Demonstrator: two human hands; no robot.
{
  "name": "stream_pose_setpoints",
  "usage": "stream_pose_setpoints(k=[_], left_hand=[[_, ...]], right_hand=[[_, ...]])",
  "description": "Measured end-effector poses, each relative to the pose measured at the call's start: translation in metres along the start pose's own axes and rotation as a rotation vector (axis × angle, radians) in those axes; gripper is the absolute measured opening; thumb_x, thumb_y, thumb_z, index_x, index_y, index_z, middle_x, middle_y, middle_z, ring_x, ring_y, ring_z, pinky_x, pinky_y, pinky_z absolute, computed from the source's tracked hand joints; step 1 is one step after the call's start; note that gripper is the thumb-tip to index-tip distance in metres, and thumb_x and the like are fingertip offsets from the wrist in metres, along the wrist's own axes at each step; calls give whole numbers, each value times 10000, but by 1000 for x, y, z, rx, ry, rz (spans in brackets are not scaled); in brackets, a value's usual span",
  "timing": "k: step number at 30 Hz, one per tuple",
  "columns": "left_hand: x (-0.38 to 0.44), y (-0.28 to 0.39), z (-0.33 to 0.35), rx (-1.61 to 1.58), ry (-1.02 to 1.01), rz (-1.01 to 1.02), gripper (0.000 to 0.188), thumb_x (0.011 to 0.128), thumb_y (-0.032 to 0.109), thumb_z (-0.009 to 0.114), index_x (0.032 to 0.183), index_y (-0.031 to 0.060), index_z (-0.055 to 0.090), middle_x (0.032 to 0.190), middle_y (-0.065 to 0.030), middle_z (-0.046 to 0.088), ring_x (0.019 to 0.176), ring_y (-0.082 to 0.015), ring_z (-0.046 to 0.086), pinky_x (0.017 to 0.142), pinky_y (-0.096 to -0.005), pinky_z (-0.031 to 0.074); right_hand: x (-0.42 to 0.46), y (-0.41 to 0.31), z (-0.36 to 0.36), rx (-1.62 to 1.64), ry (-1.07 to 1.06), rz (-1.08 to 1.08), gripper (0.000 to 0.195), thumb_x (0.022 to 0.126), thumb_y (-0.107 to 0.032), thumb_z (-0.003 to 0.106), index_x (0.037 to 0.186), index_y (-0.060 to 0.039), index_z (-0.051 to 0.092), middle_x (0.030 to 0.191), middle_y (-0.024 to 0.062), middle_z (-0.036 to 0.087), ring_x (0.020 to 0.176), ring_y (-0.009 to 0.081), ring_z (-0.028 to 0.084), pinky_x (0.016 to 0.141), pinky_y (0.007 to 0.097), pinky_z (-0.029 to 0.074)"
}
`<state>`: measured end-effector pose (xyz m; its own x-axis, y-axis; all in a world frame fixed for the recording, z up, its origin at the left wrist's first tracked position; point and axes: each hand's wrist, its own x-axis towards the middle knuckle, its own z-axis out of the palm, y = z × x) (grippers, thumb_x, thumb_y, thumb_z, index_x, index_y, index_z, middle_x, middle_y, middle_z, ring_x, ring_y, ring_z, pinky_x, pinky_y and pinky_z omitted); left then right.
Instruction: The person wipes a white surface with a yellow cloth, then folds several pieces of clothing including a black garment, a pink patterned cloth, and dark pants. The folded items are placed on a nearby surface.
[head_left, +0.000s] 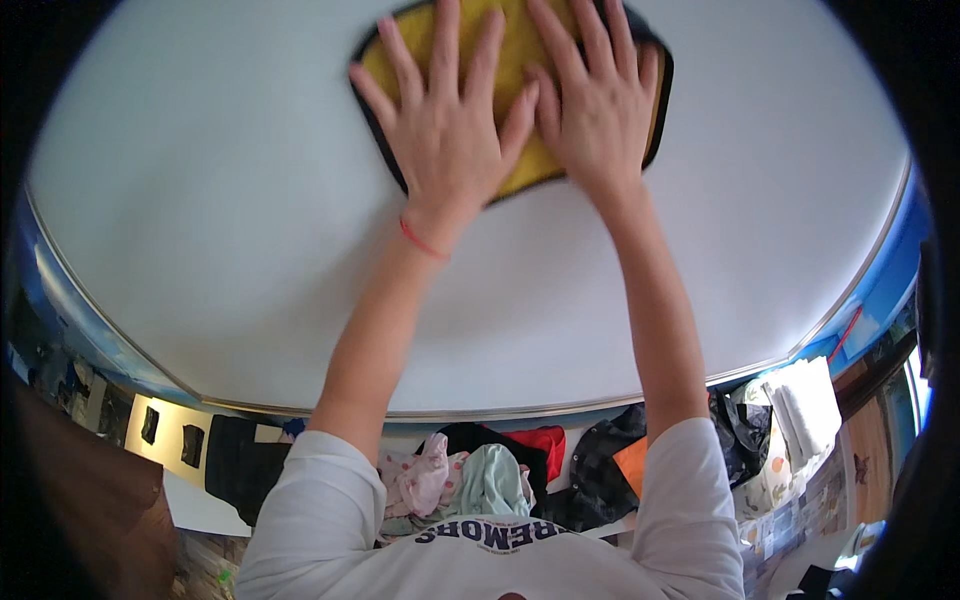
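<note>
A yellow cloth (529, 169) with black edging lies flat against a broad white board (225, 225) with a thin metal rim. My left hand (446, 142) presses its palm onto the cloth's left part, fingers spread, a red string around the wrist. On the right part rests my right hand (607, 127), also flat with fingers apart. The two thumbs nearly meet over the middle of the cloth. Its top edge is cut off by the picture's upper rim, as are some fingertips. Neither hand grips the cloth.
Below the board's near edge lie pink clothing (424, 480), a pale green garment (491, 476) and a dark checked garment (604, 465). Farther right are a black plastic bag (739, 439) and folded white cloths (799, 412). A brown surface (97, 487) stands at lower left.
</note>
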<state>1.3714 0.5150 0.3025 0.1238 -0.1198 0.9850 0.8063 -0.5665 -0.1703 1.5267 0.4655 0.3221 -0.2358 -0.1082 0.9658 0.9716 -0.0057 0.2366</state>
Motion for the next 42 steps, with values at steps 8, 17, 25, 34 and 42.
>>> stream_pose_setpoints(k=[8,17,25,34,42], left_hand=[[-294,43,-26,-27,-487,176,634,1047,615,528,1626,362,500,1735,-79,370,1586,-566,186,1199,-809,62],[-104,47,-3,-85,-314,88,651,1015,566,609,1626,364,508,1776,-85,304,1564,-629,175,1224,-776,74],[-4,137,28,-91,-21,133,576,1080,434,551,1573,138,569,1656,-195,481,1529,-510,397,1256,-686,251],[-290,206,30,-143,-530,525,703,1049,494,539,1709,383,322,1820,66,160,1656,-325,146,1247,-734,39],[-435,145,-30,-257,-846,505,725,1021,453,613,1688,281,386,1736,74,351,1555,-233,345,1282,-570,141]], right_hand=[[-298,-51,-62,-50,-496,127,613,926,-481,712,1516,-340,625,1458,44,589,1465,374,481,937,603,425],[-138,18,-43,-81,-301,94,624,936,-421,689,1543,-305,593,1538,74,571,1514,371,435,988,569,422],[-56,119,-48,-115,-47,140,485,1147,-286,411,1582,-121,548,1711,140,409,1607,378,303,1287,548,238],[-416,55,-108,-191,-234,519,617,1062,-259,420,1604,34,396,1713,293,290,1612,557,163,1282,674,115],[-509,-78,-155,34,-655,635,643,897,-116,669,1491,55,492,1542,321,469,1450,606,390,1223,684,296]])
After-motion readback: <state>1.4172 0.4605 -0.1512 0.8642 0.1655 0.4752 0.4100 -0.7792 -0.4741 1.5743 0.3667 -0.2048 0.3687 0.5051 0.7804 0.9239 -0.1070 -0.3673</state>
